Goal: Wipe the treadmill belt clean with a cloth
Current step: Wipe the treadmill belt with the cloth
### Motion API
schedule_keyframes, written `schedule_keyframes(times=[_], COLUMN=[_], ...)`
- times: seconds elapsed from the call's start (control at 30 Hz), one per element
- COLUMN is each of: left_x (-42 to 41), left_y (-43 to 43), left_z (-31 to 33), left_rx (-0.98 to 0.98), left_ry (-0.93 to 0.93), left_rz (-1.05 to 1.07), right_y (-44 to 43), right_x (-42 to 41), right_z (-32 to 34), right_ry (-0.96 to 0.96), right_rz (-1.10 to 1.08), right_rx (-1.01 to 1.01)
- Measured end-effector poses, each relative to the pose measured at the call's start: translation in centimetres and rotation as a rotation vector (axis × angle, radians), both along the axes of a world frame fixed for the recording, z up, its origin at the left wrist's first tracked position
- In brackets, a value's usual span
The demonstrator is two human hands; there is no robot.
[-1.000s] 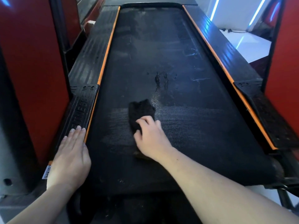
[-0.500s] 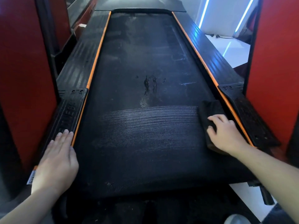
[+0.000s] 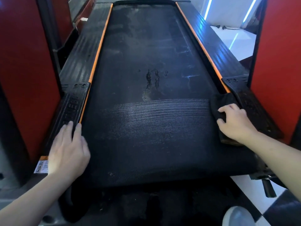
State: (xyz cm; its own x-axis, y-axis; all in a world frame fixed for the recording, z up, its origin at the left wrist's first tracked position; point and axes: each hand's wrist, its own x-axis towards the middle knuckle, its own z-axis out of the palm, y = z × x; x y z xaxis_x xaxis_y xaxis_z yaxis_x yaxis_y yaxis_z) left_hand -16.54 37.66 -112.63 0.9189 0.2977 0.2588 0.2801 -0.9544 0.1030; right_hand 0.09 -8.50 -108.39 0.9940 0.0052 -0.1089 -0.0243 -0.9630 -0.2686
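Gripping the cloth with curled fingers at the right edge of the belt, the right hand faces grime forward-left; left hand flat.

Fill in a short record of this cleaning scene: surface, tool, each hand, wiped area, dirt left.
Surface: treadmill belt, black and textured
Tool: black cloth, at the belt's right edge
Right hand: grips the cloth, fingers curled
Left hand: flat over the left side rail and belt edge, fingers straight
Wiped area: streaked band across the near part of the belt
Dirt left: dark smudge mid-belt, just beyond the band
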Motion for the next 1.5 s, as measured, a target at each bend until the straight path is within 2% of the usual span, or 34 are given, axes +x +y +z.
schedule_keyframes(times=[0.1,0.23,0.37,0.5,0.67,1.5], left_x=[3.3,7.4,7.0,6.0,5.7,0.7], left_y=[-2.7,-4.6,-5.6,-6.0,-6.2,-7.1], left_z=[0.2,-0.5,-2.6,-3.4,-3.5,-4.4], left_rx=[-0.083,-0.108,-0.136,-0.095,-0.083,-0.149], left_ry=[-0.068,0.03,0.16,0.194,0.202,0.154], left_rz=[-0.037,-0.159,-0.134,-0.118,-0.11,-0.149], right_y=[2.1,5.7,6.9,6.5,6.7,5.2], right_x=[0.6,0.8,0.7,0.9,0.6,-4.2], right_z=[0.2,-1.0,-2.8,-3.4,-3.9,-4.4], right_ry=[-0.094,-0.111,-0.095,-0.087,-0.144,-0.189], right_rz=[0.01,0.053,0.069,0.086,0.085,0.106], right_rx=[0.088,0.175,0.067,-0.022,-0.074,-0.121])
